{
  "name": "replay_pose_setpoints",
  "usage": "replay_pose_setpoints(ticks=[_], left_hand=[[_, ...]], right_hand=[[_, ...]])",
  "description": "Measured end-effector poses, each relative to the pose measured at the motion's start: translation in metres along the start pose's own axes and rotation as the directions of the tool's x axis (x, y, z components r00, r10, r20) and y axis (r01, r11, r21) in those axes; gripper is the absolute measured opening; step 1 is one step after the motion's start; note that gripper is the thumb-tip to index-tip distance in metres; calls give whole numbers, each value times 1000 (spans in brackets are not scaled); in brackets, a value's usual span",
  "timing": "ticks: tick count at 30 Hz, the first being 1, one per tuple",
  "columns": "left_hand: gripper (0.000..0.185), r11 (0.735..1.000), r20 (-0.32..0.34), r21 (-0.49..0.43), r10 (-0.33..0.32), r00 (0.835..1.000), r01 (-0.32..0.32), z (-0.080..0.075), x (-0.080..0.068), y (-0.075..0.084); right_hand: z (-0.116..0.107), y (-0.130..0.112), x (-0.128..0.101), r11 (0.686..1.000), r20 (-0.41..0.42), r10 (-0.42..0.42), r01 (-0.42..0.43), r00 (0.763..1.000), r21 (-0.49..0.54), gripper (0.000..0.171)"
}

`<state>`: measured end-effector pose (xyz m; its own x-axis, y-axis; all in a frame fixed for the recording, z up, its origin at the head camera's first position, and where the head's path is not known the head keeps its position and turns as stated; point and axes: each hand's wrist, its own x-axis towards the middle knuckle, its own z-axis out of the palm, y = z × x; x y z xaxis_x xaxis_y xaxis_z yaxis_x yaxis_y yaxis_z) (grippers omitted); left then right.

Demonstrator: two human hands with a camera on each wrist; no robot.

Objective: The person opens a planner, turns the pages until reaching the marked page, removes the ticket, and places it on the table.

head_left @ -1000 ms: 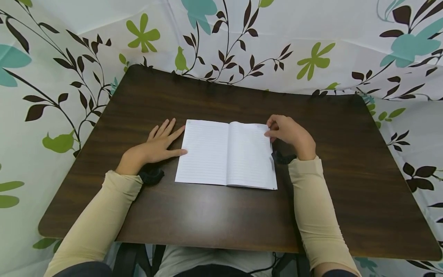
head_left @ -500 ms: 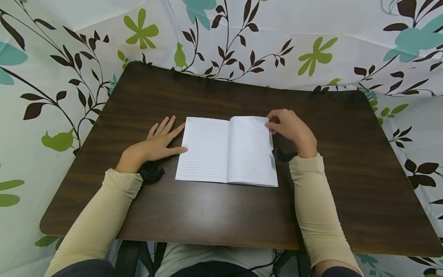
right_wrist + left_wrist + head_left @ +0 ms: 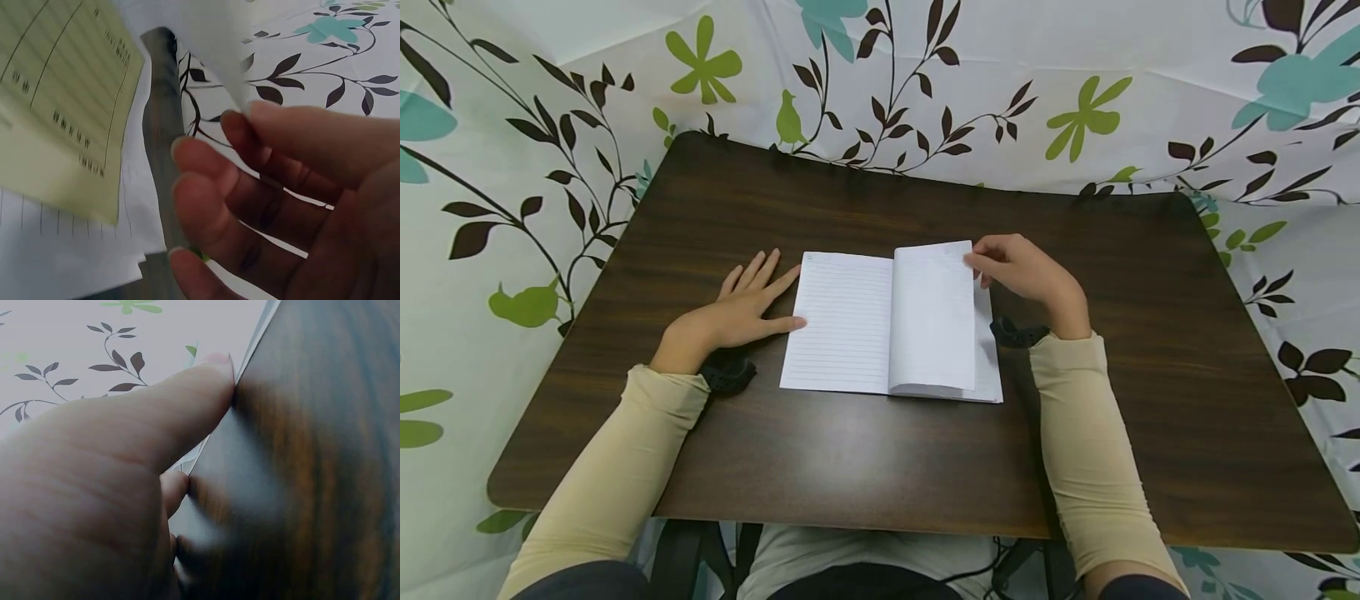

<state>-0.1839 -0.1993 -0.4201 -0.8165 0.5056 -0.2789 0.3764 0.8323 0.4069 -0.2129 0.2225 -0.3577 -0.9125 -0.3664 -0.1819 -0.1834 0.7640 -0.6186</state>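
An open lined notebook (image 3: 838, 325) lies on the dark wooden table (image 3: 850, 467). My right hand (image 3: 1026, 271) pinches the top outer corner of a right-hand page (image 3: 932, 317), between thumb and index finger. That page is lifted and curves leftward, baring a strip of the sheet below. In the right wrist view, a yellowish sheet with a printed grid (image 3: 69, 119) shows beside the white lined paper. My left hand (image 3: 730, 317) lies spread at the notebook's left edge, thumb tip on its margin. In the left wrist view, the thumb (image 3: 181, 400) reaches that edge.
A white cloth (image 3: 917, 92) printed with leaves, flowers and birds hangs behind and beside the table. Dark bands (image 3: 727, 377) sit at both wrists. Chair parts and a black cable (image 3: 973, 575) show below the table's front edge.
My right hand has raised the page and drawn its outer edge leftward, uncovering a strip beneath. The left hand stays in place. The head view has shifted slightly.
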Motion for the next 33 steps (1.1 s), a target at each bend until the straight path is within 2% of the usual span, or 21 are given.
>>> replay_pose_setpoints(ticks=[4,11,16,22,25,33], left_hand=[[86,1000,2,0,-4,1000,4,0,0,0],[86,1000,-1,-7,-3,1000,3,0,0,0],[86,1000,0,-7,-5,1000,5,1,-1,0],[86,1000,3,-6,-10,1000,10,1,-2,0],[85,1000,4,-11,-8,1000,8,1,-2,-1],[86,1000,8,-13,-4,1000,4,0,-1,-1]], right_hand=[[2,-2,1,996,4,-46,46,999,76,30],[8,-10,3,971,-28,-28,34,999,238,30],[17,-17,6,920,-79,34,0,996,392,32],[24,-24,9,876,-153,119,-31,981,480,33],[26,-28,10,847,-160,121,-18,980,531,33],[34,-35,15,753,-113,61,29,992,657,35]])
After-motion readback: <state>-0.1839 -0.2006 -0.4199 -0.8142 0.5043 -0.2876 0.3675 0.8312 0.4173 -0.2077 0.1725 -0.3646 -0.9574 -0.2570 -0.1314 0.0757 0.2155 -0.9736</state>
